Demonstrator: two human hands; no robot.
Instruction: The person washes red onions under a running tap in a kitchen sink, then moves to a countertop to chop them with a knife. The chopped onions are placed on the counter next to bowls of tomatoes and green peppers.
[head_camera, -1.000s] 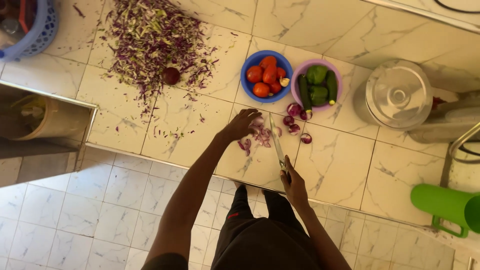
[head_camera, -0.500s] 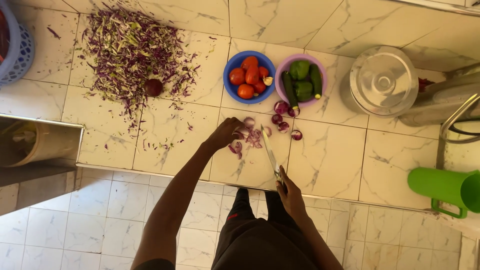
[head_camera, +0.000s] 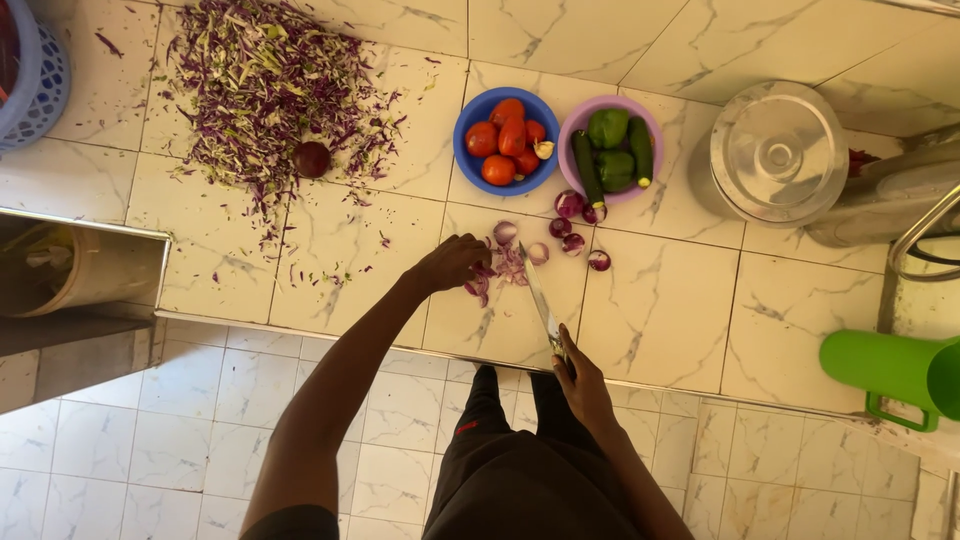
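Observation:
My left hand (head_camera: 452, 262) rests on a small heap of sliced red onion (head_camera: 503, 266) on the marble counter, fingers curled over the pieces. My right hand (head_camera: 577, 380) grips the handle of a long knife (head_camera: 537, 297) whose blade points away from me and meets the onion slices. Several whole and halved red onions (head_camera: 572, 225) lie just beyond the blade. Behind them stand a blue bowl of tomatoes (head_camera: 505, 138) and a purple bowl of green peppers and cucumbers (head_camera: 610, 147).
A wide spread of shredded red cabbage (head_camera: 262, 85) with a dark round piece (head_camera: 311, 158) covers the counter's far left. A blue basket (head_camera: 35, 75) sits at the left edge, a lidded metal pot (head_camera: 778, 155) at the right, a green jug (head_camera: 890, 368) lower right.
The view has shifted slightly. My left hand stays on the onion slices and my right hand keeps the knife at them, with the blade a little nearer to the heap.

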